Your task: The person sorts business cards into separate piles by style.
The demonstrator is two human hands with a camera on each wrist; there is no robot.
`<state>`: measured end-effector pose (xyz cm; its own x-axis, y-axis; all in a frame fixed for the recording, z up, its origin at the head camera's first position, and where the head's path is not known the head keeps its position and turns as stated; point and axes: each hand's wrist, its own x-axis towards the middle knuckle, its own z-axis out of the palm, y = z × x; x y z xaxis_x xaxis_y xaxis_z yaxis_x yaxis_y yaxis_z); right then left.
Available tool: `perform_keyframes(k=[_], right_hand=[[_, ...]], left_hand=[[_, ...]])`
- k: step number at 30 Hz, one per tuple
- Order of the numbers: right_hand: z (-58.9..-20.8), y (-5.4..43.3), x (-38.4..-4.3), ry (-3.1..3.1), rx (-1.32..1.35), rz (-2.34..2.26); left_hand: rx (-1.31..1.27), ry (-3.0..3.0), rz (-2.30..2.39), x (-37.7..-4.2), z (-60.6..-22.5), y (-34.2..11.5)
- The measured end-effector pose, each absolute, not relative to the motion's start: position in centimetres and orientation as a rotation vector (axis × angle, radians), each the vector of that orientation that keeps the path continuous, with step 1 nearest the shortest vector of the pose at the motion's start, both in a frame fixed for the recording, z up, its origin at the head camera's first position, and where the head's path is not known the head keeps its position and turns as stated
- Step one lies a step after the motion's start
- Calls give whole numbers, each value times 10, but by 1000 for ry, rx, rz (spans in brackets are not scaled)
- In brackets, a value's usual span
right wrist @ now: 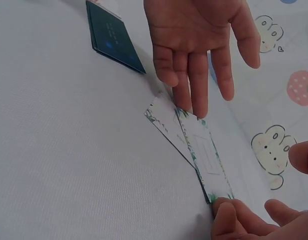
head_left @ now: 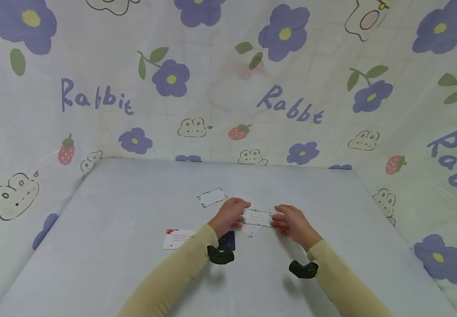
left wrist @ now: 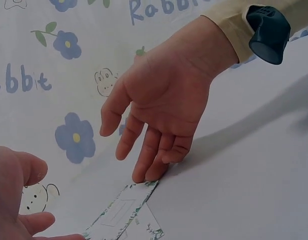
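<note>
Between my two hands lies a white card with a green leafy border, long side across. My left hand touches its left end with extended fingertips, thumb raised off it, as the right wrist view shows. At the card's other end are the fingertips of my right hand; in the left wrist view that hand's fingers reach down loosely, thumb apart. A second leafy-bordered card sticks out at an angle from beneath the first, mostly covered by it.
A third leafy-bordered card lies tilted beyond my left hand. A white card with red flowers and a dark blue card lie left of centre, partly hidden by my left arm. Behind the white tabletop hangs a flower-print curtain.
</note>
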<state>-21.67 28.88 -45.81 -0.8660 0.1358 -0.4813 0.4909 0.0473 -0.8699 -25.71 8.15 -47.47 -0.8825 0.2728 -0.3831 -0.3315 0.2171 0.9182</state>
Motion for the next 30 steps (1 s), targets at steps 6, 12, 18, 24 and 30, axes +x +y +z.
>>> perform_keyframes(k=[6, 12, 18, 24, 30], right_hand=[[-456, 291, -206, 1967, 617, -1967], [-455, 291, -193, 1967, 578, -1950], [-455, 290, -181, 1967, 524, -1929], [-457, 288, -172, 1960, 516, -1931], [-458, 288, -164, 2020, 479, -1881]], left_hand=[[-3, 1949, 1779, -252, -472, 75], [54, 1886, 1804, -242, -467, 68], [88, 1863, 1829, -226, -464, 61], [82, 1811, 1864, -211, -467, 55], [71, 1781, 1862, -199, -472, 52]])
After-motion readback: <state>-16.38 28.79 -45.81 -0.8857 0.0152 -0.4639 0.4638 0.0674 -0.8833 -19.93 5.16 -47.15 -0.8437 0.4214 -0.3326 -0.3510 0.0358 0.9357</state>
